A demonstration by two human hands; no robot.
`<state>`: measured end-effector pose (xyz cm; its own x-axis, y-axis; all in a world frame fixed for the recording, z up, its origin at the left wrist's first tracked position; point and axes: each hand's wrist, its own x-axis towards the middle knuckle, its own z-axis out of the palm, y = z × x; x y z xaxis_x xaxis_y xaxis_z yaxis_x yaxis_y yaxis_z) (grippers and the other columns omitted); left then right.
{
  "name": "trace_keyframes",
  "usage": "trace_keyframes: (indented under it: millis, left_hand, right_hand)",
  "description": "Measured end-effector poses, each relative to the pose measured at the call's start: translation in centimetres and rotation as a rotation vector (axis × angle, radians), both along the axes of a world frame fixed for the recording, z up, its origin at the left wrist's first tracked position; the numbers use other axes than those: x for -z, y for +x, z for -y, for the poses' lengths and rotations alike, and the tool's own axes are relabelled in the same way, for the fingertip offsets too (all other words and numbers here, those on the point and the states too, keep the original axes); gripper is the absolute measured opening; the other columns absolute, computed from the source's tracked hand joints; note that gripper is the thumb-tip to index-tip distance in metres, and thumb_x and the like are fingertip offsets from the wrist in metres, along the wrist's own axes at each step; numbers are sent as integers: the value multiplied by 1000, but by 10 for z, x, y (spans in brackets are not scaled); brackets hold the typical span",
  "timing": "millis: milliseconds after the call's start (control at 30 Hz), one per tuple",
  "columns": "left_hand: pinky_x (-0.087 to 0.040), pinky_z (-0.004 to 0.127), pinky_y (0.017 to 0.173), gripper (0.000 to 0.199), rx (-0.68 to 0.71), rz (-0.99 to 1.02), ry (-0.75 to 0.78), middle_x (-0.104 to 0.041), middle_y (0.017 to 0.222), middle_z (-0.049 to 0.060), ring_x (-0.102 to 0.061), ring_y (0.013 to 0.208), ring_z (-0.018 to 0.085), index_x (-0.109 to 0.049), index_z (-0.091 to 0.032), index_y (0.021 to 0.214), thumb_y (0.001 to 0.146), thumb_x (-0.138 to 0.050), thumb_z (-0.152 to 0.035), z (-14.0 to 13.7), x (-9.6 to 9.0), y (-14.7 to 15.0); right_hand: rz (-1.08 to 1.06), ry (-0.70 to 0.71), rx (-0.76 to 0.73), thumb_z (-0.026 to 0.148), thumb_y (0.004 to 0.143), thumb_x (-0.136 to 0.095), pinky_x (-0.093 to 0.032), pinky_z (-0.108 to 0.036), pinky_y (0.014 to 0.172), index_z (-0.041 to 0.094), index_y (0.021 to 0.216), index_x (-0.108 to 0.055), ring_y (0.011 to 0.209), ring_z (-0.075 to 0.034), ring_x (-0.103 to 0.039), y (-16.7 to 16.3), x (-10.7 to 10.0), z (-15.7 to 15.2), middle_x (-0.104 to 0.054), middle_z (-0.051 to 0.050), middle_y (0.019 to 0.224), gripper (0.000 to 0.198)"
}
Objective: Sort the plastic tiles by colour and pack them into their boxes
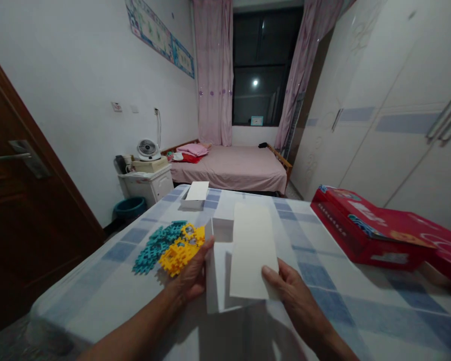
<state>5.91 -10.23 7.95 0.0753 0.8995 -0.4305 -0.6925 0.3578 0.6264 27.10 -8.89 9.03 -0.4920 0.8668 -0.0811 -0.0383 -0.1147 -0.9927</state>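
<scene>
My left hand (194, 273) grips the left wall of a white open box (221, 273), thumb at its upper edge. A flat cream-white lid or panel (252, 250) lies slanted over the box's right side, and my right hand (285, 282) pinches its lower right edge, thumb on top. Through the uncovered left part, the inside of the box looks white and bare. Just left of the box lie yellow interlocking plastic pieces (178, 256), touching a pile of teal interlocking pieces (156, 248).
Farther back on the checked tablecloth (128, 296) stands another white box (195, 195) with its lid askew. Red cartons (364, 225) occupy the table's right side. Beyond the table is a bed (233, 163); a cabinet with a small fan (148, 149) stands at the left wall.
</scene>
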Motion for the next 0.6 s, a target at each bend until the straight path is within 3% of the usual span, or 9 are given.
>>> trace_keyframes:
  millis: [100,267,433,600]
  left_hand:
    - [-53,42,83,60,73,34,63,-74,91,13,-69,88,29,-55,-9,123,76,-66,-45,-1,15,18]
    - [-49,43,90,60,117,46,166,-72,96,16,-68,93,31,-55,-7,124,76,-65,-42,-6,20,31]
    - [-49,41,89,48,25,89,179,-73,97,13,-68,93,28,-57,-9,120,81,-57,-37,-15,21,39]
    - [-49,41,87,48,22,96,185,-73,92,13,-68,88,29,-61,-8,113,78,-59,-41,-23,17,46]
  right_hand:
    - [100,76,12,48,85,-48,-51,-35,77,15,121,-55,94,-25,-63,-1,3,2,-67,-10,109,50]
    - [414,306,83,44,85,-47,-48,-33,76,18,106,-60,89,-23,-62,7,2,0,-67,-8,102,37]
    - [476,244,156,51,85,-42,-49,-31,69,17,104,-55,81,-21,-62,14,1,-7,-65,-9,100,41]
    - [308,161,147,51,85,-43,-45,-35,93,19,132,-40,117,-24,-52,8,10,-3,-52,-11,131,57]
